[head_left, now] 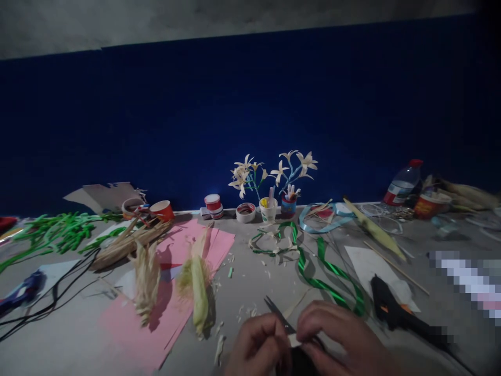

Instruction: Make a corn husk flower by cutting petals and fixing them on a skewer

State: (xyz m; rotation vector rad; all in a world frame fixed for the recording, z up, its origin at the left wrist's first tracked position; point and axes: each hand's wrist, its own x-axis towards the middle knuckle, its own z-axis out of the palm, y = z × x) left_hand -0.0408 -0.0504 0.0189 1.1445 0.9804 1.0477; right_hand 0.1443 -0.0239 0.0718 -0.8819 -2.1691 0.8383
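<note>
1. I worked by the head camera, from far away, and I took the white cup [268, 213] at the back of the table [245, 282] as my landmark.
2. The left hand [261, 345] was in front of the white cup, well apart from it. Its fingers were curled and narrow, pinching the left end of a small pale strip [294, 340].
3. The right hand [340, 334] was also in front, somewhat to the right of the cup. Its fingers were closed around the scissors [278, 315], and its fingertips touched the right end of the strip. How the handles sat in the fingers, I could not tell.
4. The pale strip lay between both hands, directly nearer to me than the cup; the scissor blades pointed away, to the cup's side of the table.
5. The green ribbon [346, 303] curled in front of the cup and to its right; farther right was a black glue gun [391, 308].
6. To the left front of the cup, a pale green corn husk [200, 300] lay partly over pink paper [133, 339].
7. Just beside the cup, on its right, stood a blue cup [288, 207]; pale flowers [243, 175] rose above.
</note>
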